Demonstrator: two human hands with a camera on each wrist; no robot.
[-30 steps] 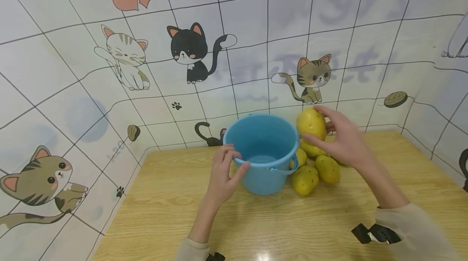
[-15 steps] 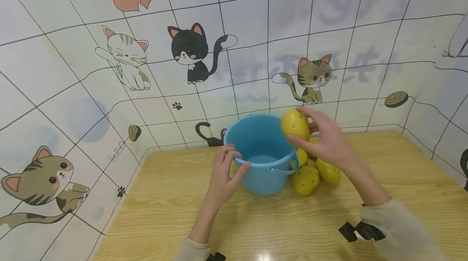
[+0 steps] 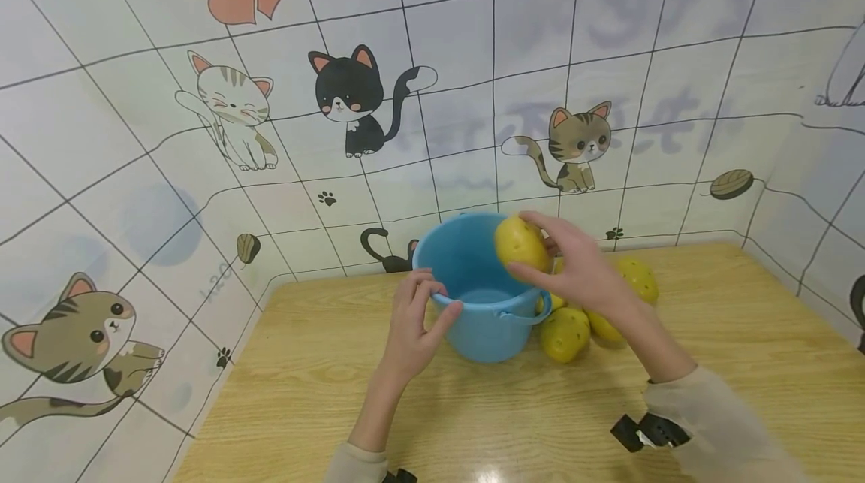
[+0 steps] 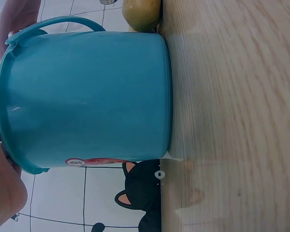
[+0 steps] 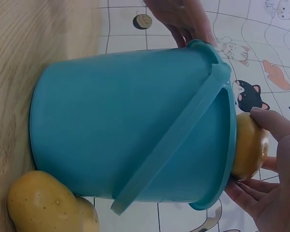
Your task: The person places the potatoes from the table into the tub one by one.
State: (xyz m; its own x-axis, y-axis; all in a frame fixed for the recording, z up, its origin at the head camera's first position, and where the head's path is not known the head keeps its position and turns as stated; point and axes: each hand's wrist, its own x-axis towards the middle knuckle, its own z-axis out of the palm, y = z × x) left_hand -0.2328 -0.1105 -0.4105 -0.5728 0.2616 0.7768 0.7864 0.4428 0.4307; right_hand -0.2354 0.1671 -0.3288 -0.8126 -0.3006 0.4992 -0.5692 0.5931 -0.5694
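Note:
A blue plastic bucket (image 3: 483, 336) stands upright on the wooden table, its inside bare where the head view looks in. My left hand (image 3: 414, 329) grips the near left rim, thumb outside and fingers over the edge. At the bucket's right rim, my right hand (image 3: 581, 269) holds a yellow potato (image 3: 522, 244) between thumb and fingers, over the opening. In the right wrist view the held potato (image 5: 250, 147) sits just beyond the rim, partly hidden by it. The bucket's handle (image 5: 169, 140) hangs down on the right side.
Several more potatoes (image 3: 565, 335) lie against the bucket's right side, some hidden behind the right hand; another potato (image 3: 637, 280) shows farther right. A white tiled wall (image 3: 466, 130) with cat drawings rises behind the wooden table (image 3: 304, 378).
My right hand has carried the potato left from above the pile to over the bucket's opening. My left hand and the bucket have stayed in place.

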